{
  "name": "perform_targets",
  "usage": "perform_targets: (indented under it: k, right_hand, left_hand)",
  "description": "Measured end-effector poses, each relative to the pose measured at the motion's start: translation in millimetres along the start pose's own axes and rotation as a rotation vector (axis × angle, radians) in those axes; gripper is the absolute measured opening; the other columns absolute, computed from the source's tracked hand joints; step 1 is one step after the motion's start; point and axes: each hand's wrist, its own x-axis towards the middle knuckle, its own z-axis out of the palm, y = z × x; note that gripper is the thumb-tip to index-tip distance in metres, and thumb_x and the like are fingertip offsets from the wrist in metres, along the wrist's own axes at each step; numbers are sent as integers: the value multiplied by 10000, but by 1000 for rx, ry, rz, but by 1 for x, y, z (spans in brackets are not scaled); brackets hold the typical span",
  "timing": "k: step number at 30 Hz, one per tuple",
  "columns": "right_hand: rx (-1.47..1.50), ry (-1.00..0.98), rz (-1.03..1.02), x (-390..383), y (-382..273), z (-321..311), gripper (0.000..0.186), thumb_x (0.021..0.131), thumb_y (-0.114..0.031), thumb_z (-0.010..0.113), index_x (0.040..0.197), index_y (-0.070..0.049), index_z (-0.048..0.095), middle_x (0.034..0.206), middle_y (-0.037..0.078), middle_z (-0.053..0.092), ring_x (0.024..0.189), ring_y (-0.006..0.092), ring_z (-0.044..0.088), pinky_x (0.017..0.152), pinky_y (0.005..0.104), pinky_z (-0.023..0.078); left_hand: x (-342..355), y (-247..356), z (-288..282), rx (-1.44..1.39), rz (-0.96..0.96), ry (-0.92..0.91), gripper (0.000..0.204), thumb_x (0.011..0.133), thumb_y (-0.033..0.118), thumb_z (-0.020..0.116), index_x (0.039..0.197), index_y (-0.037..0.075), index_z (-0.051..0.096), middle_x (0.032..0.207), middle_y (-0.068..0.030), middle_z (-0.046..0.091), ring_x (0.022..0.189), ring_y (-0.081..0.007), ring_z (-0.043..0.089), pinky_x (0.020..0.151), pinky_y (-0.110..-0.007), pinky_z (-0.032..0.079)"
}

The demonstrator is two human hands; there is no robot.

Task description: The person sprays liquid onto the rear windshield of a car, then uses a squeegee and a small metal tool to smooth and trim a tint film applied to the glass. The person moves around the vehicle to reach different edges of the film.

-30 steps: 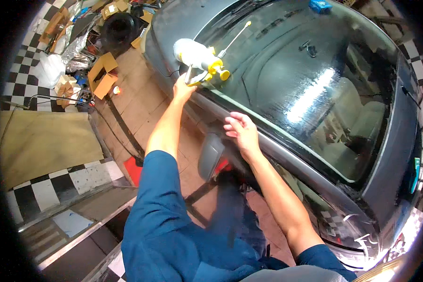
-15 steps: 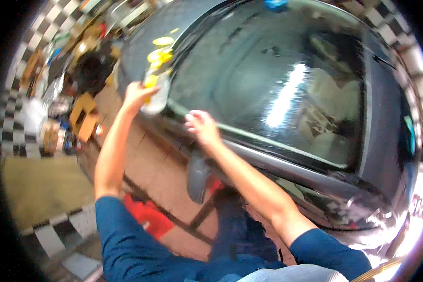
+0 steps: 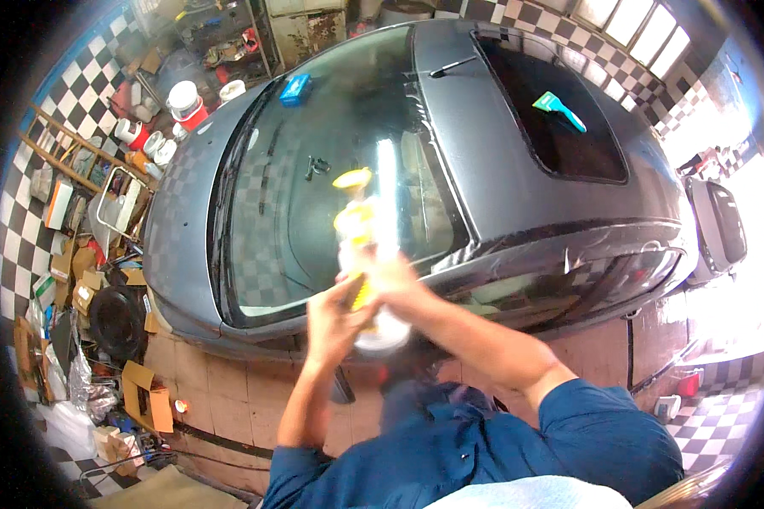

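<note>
My left hand (image 3: 335, 318) is closed round a white-and-yellow pump sprayer (image 3: 380, 332), which is blurred and upright in front of the windshield (image 3: 289, 212) of a dark grey car (image 3: 542, 209). My right hand (image 3: 390, 280) is closed on the same sprayer, just to the right of my left hand. A blue box (image 3: 294, 89) lies on the glass near its far side, and small black items (image 3: 316, 167) rest around the middle of it. A green-and-blue hand squeegee (image 3: 560, 110) lies on the sunroof.
Along the left checkered wall are cardboard boxes (image 3: 148, 394), a black tyre (image 3: 115, 322), white-and-red buckets (image 3: 187, 103) and wooden poles (image 3: 64, 157). Metal shelving (image 3: 229, 47) stands at the back. A bright opening (image 3: 760, 254) is at the right, past the car's side.
My view has swung so the roof and more of the car show. The sprayer has come back toward my body, and my right hand, earlier empty, has taken hold of it alongside my left.
</note>
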Motion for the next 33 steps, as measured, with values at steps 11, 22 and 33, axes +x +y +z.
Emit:
perform_targets:
  k: [11, 22, 33]
  right_hand:
    - [223, 397, -56, -54, -172, -165, 522, 875, -537, 549, 982, -26, 518, 658, 7, 462, 448, 59, 407, 364, 188, 335]
    - [307, 282, -17, -53, -190, -217, 346, 913, -349, 468, 976, -11, 508, 703, 39, 506, 485, 91, 453, 383, 214, 372]
    - [293, 243, -41, -50, -179, -207, 322, 932, -318, 434, 965, -6, 508, 699, 36, 518, 489, 82, 464, 394, 208, 393]
  left_hand:
    - [18, -45, 72, -416, -96, 139, 226, 871, 232, 654, 821, 12, 667, 635, 9, 590, 561, -42, 465, 524, -209, 359]
    - [44, -17, 86, -378, -94, -18, 250, 864, 273, 667, 845, 24, 651, 649, 7, 572, 479, -17, 408, 420, -194, 281]
    - [23, -31, 89, -330, -185, -78, 231, 861, 259, 664, 904, 33, 642, 663, 11, 558, 479, -24, 412, 414, -190, 292]
